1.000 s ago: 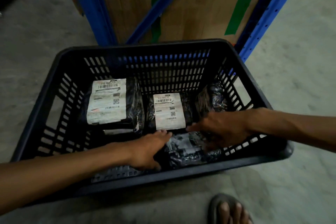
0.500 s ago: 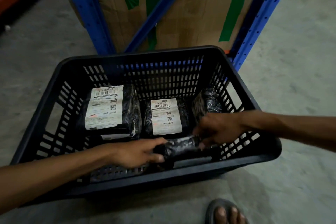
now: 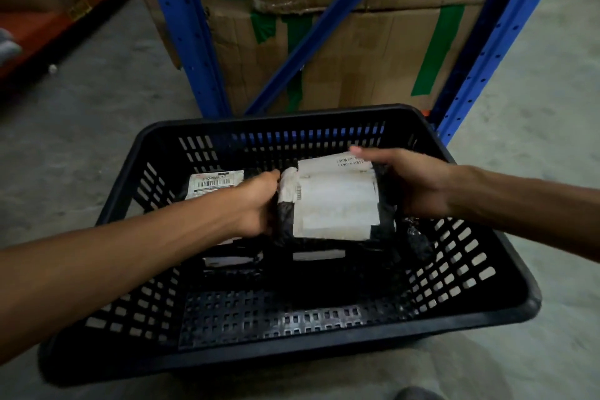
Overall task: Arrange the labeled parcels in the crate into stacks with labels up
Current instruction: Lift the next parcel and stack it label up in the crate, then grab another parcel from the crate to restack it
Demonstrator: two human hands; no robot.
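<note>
Over the middle of the black slotted plastic crate [image 3: 328,115] I have both hands on one black plastic-wrapped parcel with a white paper label [image 3: 334,201], label facing up. My left hand [image 3: 256,204] clamps its left end, fingers curled and pressed together around the wrap. My right hand [image 3: 402,182] takes the right end, thumb laid flat across the label's top edge; I cannot tell how the other fingers sit, as they are behind the parcel. It is held off the crate floor, above a second parcel showing only a white label edge [image 3: 318,255].

At the crate's left, a labeled black parcel [image 3: 216,183] tops a stack, label up, partly behind my left wrist.

What worries me: the wrap looks slick and soft, so with a loose grip the parcel could sag or roll as I lower it and land label down. Set off-centre, it could slide off the one beneath.

Bare grey concrete floor [image 3: 81,146] carries the crate. Behind it stand blue steel rack posts [image 3: 181,26] and taped cardboard cartons [image 3: 363,58]. Light is dim.
</note>
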